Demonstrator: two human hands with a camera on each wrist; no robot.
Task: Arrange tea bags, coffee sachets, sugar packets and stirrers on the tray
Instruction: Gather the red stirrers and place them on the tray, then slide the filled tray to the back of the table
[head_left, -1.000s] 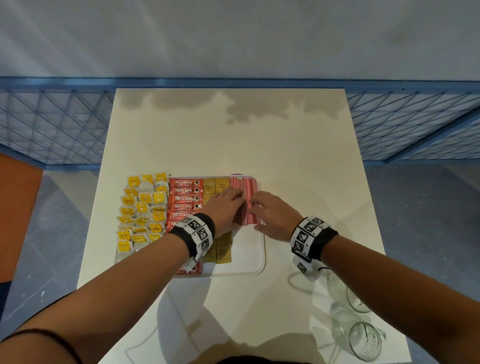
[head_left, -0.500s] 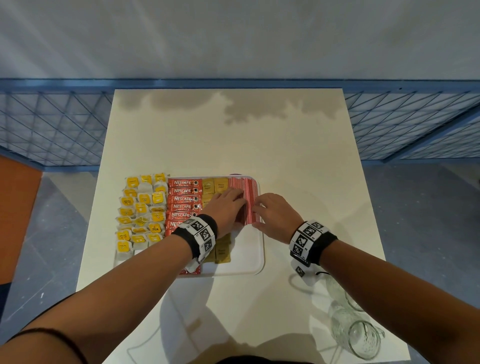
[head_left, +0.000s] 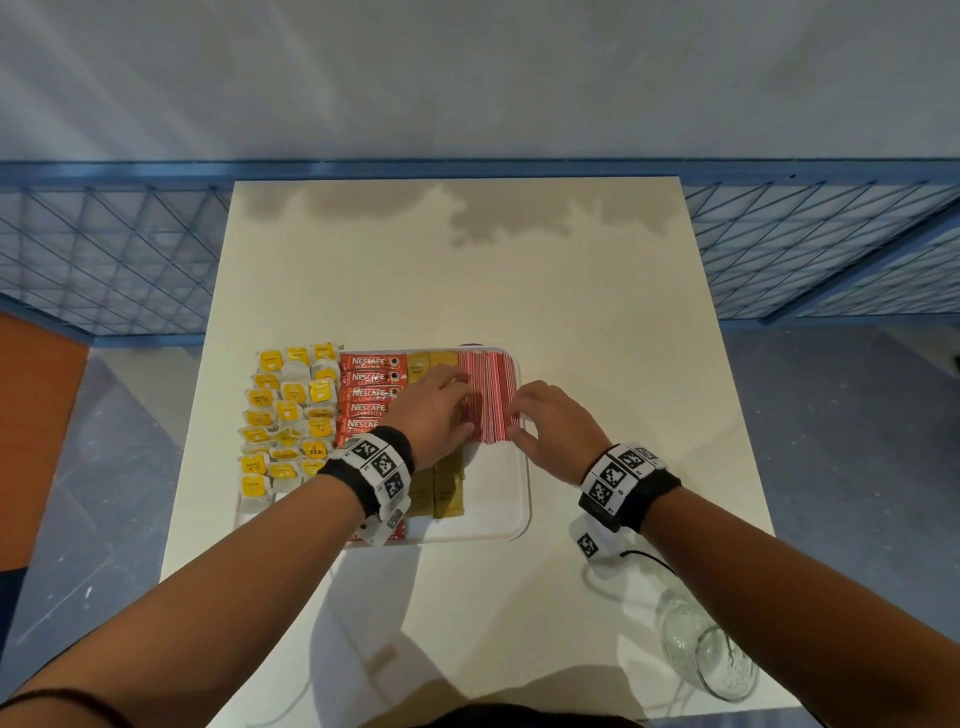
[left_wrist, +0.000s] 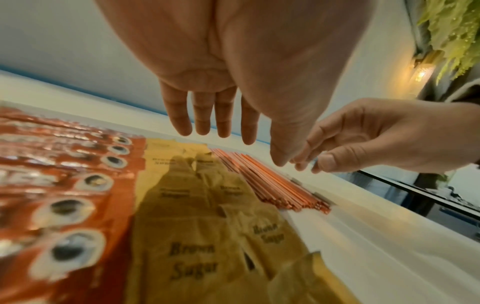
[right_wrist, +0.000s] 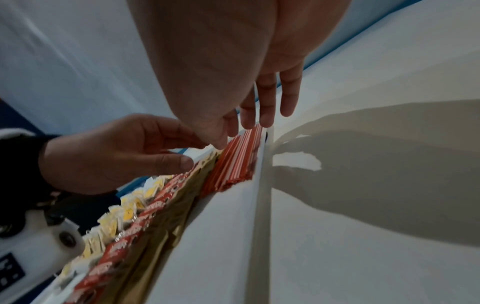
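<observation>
**Stirrers squared up as tray nears completion**

A person's two hands work the red-and-white stirrers (head_left: 488, 397) lying in a tight bundle at the far right corner of the white tray (head_left: 498, 519), which sits on the tabletop (head_left: 467, 270). The left hand (head_left: 434, 413) hovers over the bundle's left flank, fingers straight and spread, gripping nothing. The right hand (head_left: 550, 426) meets the bundle from the tray's right rim, its fingers loosely extended and touching the sticks' edge; whether the thumb pinches any stick cannot be told. Left of the stirrers on the tray lie the brown sugar packets (left_wrist: 197, 253), then the red coffee sachets (head_left: 371, 395), then the yellow-tagged tea bags (head_left: 291, 421) at the tray's left edge. An empty glass (head_left: 709, 660) lies on its side well off the tray's near right corner. The stirrers look thin, light and smooth, likely to roll or fan out if nudged singly; pressing both long sides together seems the surest hold.
</observation>
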